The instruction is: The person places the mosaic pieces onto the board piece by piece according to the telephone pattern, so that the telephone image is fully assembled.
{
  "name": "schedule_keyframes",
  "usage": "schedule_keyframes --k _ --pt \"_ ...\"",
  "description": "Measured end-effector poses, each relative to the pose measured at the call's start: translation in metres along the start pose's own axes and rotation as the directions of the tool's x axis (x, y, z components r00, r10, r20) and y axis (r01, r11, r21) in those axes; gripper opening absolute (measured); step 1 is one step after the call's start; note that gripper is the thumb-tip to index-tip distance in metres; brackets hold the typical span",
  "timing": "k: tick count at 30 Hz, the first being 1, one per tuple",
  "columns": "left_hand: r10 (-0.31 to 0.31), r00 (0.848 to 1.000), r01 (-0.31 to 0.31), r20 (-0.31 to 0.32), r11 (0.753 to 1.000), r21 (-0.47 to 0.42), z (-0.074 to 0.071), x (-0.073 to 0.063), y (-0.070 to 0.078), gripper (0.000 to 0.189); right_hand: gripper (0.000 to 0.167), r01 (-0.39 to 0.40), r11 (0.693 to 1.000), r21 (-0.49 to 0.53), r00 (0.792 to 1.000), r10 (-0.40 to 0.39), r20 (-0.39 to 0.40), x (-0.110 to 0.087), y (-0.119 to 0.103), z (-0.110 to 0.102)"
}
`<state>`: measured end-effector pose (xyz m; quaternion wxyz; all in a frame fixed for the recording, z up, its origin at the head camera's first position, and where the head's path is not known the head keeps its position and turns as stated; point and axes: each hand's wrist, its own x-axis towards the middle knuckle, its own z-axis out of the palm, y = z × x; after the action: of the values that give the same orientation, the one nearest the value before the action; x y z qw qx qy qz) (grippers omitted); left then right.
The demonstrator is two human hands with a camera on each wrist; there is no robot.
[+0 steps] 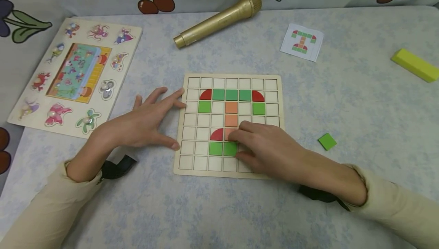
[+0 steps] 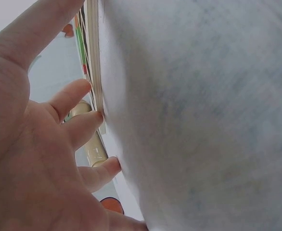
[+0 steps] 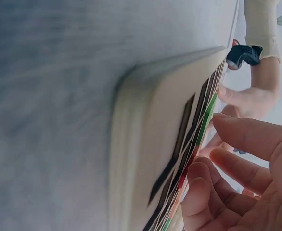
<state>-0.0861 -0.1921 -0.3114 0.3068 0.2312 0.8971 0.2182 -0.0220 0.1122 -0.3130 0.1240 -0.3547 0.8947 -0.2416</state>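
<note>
A square wooden grid board (image 1: 192,161) lies on the table with green, orange and red tiles in its cells. Over its lower right part, my right hand (image 1: 271,150) bends its fingers down to the tiles. Its index fingertip is at the lowest visible orange tile (image 1: 229,131), its thumb tip beside a green tile (image 1: 230,149). In the right wrist view, thumb and index finger are apart, and a red piece (image 3: 183,178) shows close by the other fingertips. My left hand (image 1: 142,125) spreads its fingers along the board's left edge, thumb and fingertips touching it.
A loose green tile (image 1: 327,141) lies right of the board. Behind are a pattern card (image 1: 317,47) and a gold toy microphone (image 1: 219,22). A sea-animal peg puzzle (image 1: 73,123) lies at the left, a yellow block (image 1: 415,65) at the far right.
</note>
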Motion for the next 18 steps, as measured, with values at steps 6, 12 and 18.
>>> schedule_keyframes --k 6,12,18 --pt "0.002 1.0 -0.002 0.003 1.0 -0.01 0.0 0.0 0.0 0.123 0.027 -0.028 0.999 0.025 1.0 0.028 0.005 -0.008 0.006 -0.007" --pt "0.014 1.0 -0.014 -0.006 1.0 -0.002 0.0 0.0 -0.001 0.124 0.031 -0.088 0.989 0.119 0.996 0.086 0.021 -0.03 0.019 -0.023" --pt "0.021 1.0 -0.021 -0.014 1.0 -0.004 0.001 0.0 -0.001 0.123 0.033 -0.17 0.975 0.14 0.984 0.174 -0.021 -0.064 0.043 -0.038"
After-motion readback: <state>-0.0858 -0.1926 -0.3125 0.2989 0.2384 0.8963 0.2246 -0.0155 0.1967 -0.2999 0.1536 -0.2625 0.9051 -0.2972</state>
